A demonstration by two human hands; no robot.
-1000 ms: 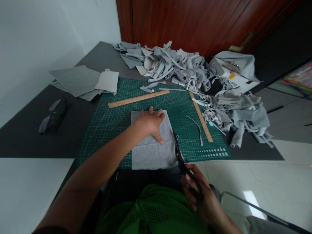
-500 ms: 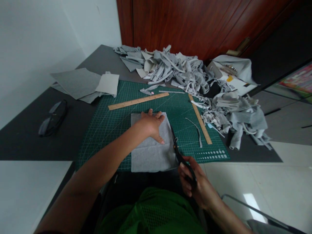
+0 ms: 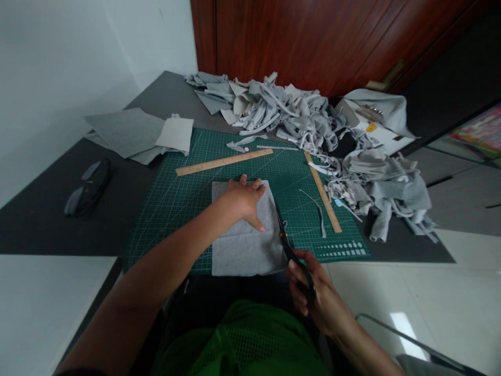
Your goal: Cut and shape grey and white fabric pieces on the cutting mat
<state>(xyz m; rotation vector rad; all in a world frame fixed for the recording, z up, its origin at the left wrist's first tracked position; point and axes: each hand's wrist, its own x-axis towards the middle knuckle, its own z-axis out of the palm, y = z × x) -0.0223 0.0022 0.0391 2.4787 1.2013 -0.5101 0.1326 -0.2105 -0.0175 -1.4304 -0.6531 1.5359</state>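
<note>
A grey fabric rectangle point(image 3: 242, 250) lies on a green cutting mat point(image 3: 172, 201). My left hand point(image 3: 243, 201) presses flat on its upper part, fingers spread. My right hand point(image 3: 313, 295) grips black scissors point(image 3: 284, 237) whose blades run along the fabric's right edge, pointing away from me. A thin grey strip point(image 3: 317, 209) lies on the mat to the right of the blades.
Two wooden rulers rest on the mat, one across the top point(image 3: 224, 161), one down the right side point(image 3: 323, 192). Heaps of grey fabric scraps point(image 3: 297, 117) fill the far and right side. Flat grey sheets point(image 3: 133, 133) and a black case point(image 3: 88, 187) lie at left.
My right hand has pushed the scissors forward along the fabric's right edge over the second. My left hand has stayed pressed on the fabric.
</note>
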